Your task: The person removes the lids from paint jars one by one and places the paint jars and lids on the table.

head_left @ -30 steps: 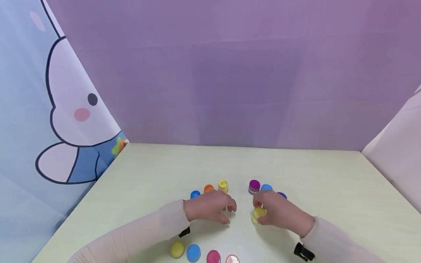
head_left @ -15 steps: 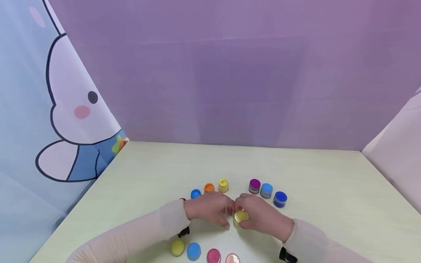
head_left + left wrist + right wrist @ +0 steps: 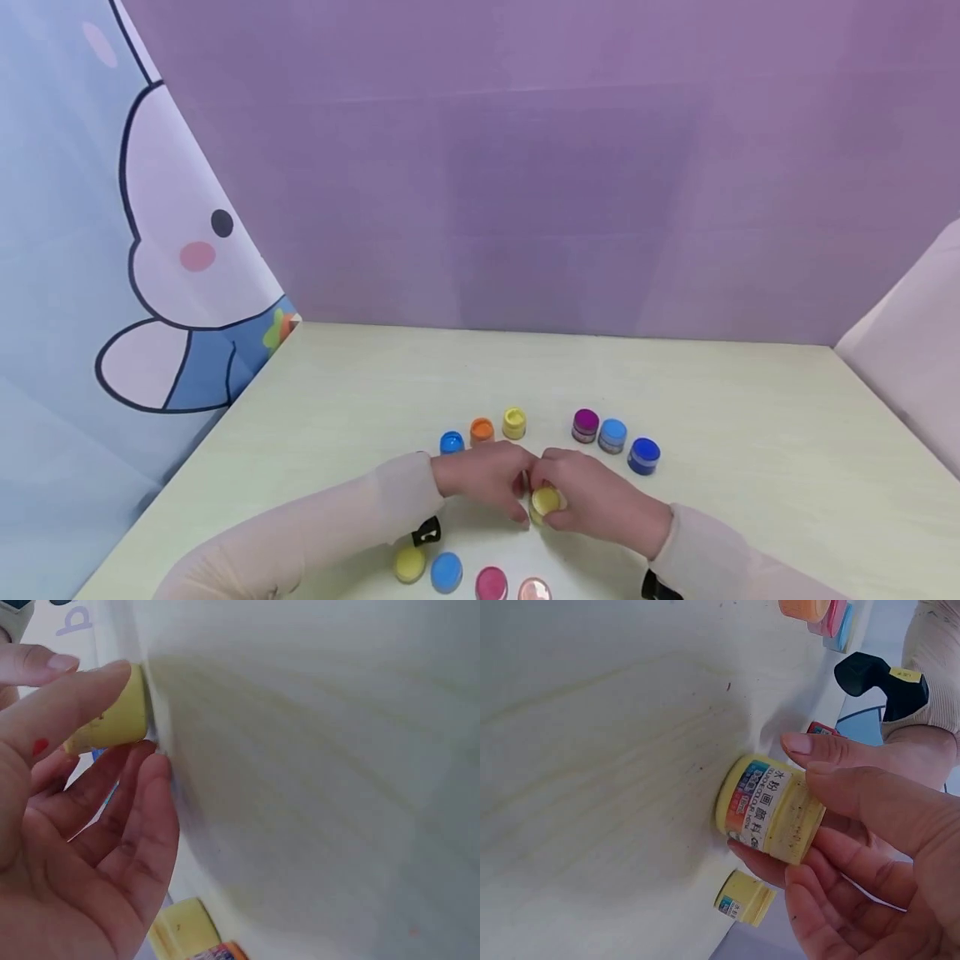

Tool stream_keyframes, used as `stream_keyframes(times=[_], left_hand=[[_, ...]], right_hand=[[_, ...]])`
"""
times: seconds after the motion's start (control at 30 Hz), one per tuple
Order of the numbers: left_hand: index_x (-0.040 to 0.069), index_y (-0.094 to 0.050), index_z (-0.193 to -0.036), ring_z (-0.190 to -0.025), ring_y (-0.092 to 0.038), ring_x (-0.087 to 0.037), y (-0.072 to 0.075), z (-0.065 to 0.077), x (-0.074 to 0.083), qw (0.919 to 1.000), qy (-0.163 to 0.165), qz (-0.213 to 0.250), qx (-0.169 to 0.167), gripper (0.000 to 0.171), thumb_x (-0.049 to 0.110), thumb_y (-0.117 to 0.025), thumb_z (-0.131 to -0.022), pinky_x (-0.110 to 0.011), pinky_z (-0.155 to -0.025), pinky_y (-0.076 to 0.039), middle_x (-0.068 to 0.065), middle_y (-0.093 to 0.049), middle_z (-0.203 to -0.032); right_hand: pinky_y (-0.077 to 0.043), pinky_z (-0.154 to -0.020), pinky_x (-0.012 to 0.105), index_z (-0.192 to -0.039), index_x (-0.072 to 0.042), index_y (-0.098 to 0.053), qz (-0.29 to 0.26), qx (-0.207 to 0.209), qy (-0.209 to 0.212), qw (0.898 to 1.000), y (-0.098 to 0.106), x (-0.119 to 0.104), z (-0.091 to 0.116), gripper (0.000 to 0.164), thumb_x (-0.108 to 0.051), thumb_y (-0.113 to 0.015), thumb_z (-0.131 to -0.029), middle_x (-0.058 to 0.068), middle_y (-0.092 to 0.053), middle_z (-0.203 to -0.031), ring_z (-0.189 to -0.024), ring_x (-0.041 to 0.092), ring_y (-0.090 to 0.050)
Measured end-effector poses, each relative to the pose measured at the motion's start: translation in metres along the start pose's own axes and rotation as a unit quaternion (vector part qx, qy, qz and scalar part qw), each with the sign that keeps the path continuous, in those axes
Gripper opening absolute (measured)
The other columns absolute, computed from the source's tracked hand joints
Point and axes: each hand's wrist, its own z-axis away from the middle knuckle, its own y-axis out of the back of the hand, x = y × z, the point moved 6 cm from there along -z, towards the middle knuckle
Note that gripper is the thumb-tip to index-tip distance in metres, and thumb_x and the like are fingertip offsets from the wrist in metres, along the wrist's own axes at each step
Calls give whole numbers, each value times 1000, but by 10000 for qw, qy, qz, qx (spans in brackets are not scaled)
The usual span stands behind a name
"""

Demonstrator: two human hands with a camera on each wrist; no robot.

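Observation:
A small yellow paint jar (image 3: 545,502) stands at the table's middle, between the two hands. My right hand (image 3: 603,500) pinches it near its top with thumb and fingers. In the right wrist view the yellow paint jar (image 3: 757,799) shows a printed label facing the camera. My left hand (image 3: 483,475) is cupped loosely at its other side. One left finger lies along the jar's lower edge, while the left thumb (image 3: 802,742) shows a small gap from it. In the left wrist view the left thumb overlaps the yellow jar (image 3: 124,716).
Behind my left hand stand blue (image 3: 452,442), orange (image 3: 482,430) and yellow (image 3: 513,423) jars. Purple (image 3: 586,424), light blue (image 3: 612,435) and dark blue (image 3: 643,455) jars stand behind my right hand. Round yellow (image 3: 410,564), blue (image 3: 446,572) and pink (image 3: 491,583) tops are in front.
My right hand has brought the yellow paint jar leftward to my left hand, then stays nearly still there. The left hand has barely moved.

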Motion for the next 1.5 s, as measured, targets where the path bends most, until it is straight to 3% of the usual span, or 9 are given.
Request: stream_keyframes(times=[0.17,0.37,0.6,0.8,1.2,1.5], left_hand=[[19,-61,-92,-67,-48,-3,-3,-3,-4,9993,162,322,27,30,15,-78,-68,-18,-62,-43,11,-56,-77],[18,-61,-94,-66,-47,-3,-7,-5,-4,9981,-14,610,-21,30,13,-77,-69,-17,-62,-43,9,-54,-74],[19,-61,-96,-67,-47,-2,-7,-6,0,9991,-193,370,-58,31,15,-77,-70,-16,-62,-43,12,-55,-75],[19,-61,-101,-68,-47,-3,-8,-6,1,9984,-213,486,-181,36,15,-77,-70,-16,-63,-42,12,-55,-76],[20,-64,-93,-64,-48,-3,-6,-8,-2,9979,-335,561,-4,30,17,-79,-68,-17,-59,-43,12,-56,-72],[19,-65,-92,-63,-48,-2,-6,-10,-2,9986,-342,391,-62,27,18,-78,-68,-17,-59,-43,12,-56,-72]], right_hand=[[-44,-68,21,-86,-14,-62,-90,18,219,9997,-1,0,3,22,-8,-75,-69,-12,-52,-82,-72,3,-47],[-45,-68,20,-86,-15,-63,-55,142,366,9992,-1,0,5,22,-8,-74,-69,-12,-53,-82,-72,2,-48],[-45,-66,21,-88,-12,-63,-92,400,3,9992,-2,3,9,22,-14,-76,-69,-9,-55,-81,-70,4,-49],[-45,-62,21,-86,-11,-63,-37,536,-206,9983,-4,4,10,24,-18,-77,-68,-9,-55,-77,-67,5,-49],[-44,-60,19,-82,-11,-63,64,570,-178,9982,-4,1,10,19,-16,-76,-69,-8,-53,-75,-65,5,-48],[-42,-58,19,-86,-10,-64,187,696,129,9973,-3,-1,14,20,-13,-75,-70,-8,-51,-76,-64,3,-44]])
